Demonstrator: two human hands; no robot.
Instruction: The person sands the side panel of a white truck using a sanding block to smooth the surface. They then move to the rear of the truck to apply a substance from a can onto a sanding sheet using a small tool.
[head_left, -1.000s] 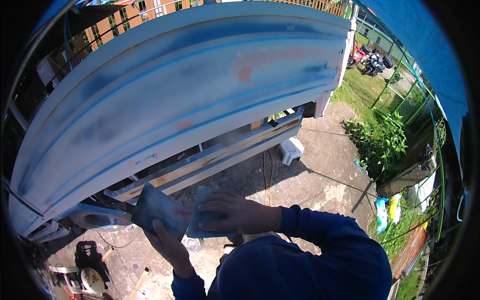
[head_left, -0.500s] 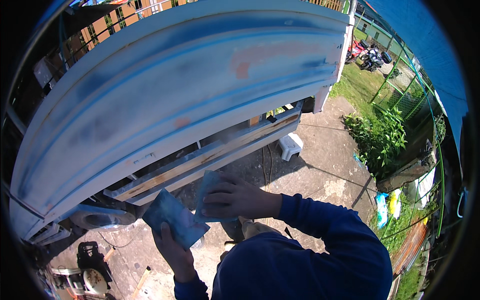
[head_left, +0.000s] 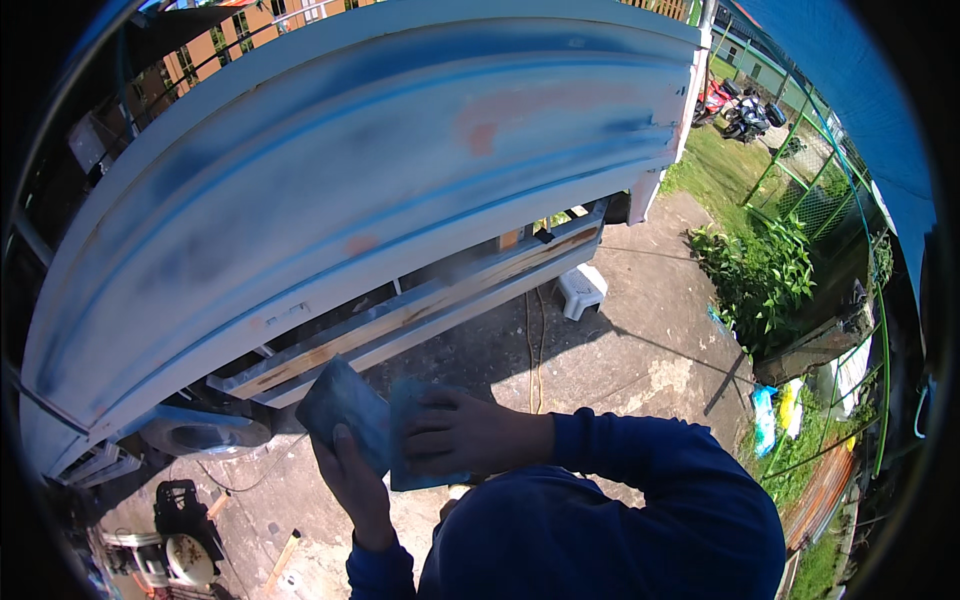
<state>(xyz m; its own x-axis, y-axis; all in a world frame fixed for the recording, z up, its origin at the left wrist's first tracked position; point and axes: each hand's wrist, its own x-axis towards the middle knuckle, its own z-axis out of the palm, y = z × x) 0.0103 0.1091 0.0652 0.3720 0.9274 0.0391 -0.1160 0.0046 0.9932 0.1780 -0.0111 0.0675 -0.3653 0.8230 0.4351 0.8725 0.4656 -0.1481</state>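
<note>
My left hand [head_left: 357, 478] grips a dusty, dark blue-grey sheet [head_left: 345, 405] by its lower edge, the thumb lying over its face. It looks like sandpaper, though its grain is too small to make out. Just to the right, my right hand [head_left: 455, 432] holds a dusty blue-green sheet or pad [head_left: 405, 465], its fingers laid across the front. The two sheets are side by side, their edges meeting or nearly so. Beyond both hands stands a large vehicle side panel [head_left: 330, 190], patchy white and blue with pinkish spots; neither hand touches it.
Beneath the panel runs a long metal beam [head_left: 420, 315]. A white step stool [head_left: 581, 291] stands on the concrete near a thin cord [head_left: 531, 350]. A wheel [head_left: 205, 435] sits at lower left, by a stained round seat [head_left: 190, 562]. Plants [head_left: 765, 285] grow at right.
My right hand has drawn nearer to me with its sheet. The left-hand sheet has shifted slightly away from me and turned, its bright patch no longer showing.
</note>
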